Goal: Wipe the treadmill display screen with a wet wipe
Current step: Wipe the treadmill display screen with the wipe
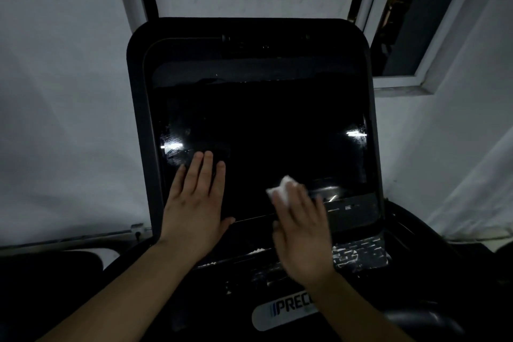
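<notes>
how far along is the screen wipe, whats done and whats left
Done: hard to judge; the dark display screen shows no clearly cleaned patch. In hand: the right hand presses the wet wipe on the lower right, blurred, while the left hand lies flat on the glass. Left: smears at both side glares, likely most of the screen.

Two bare forearms are seen, one at the near left and one at the near right; no sleeves, gloves, rings or watch are worn on the left hand (pixel 194 203) or right hand (pixel 302 239)
</notes>
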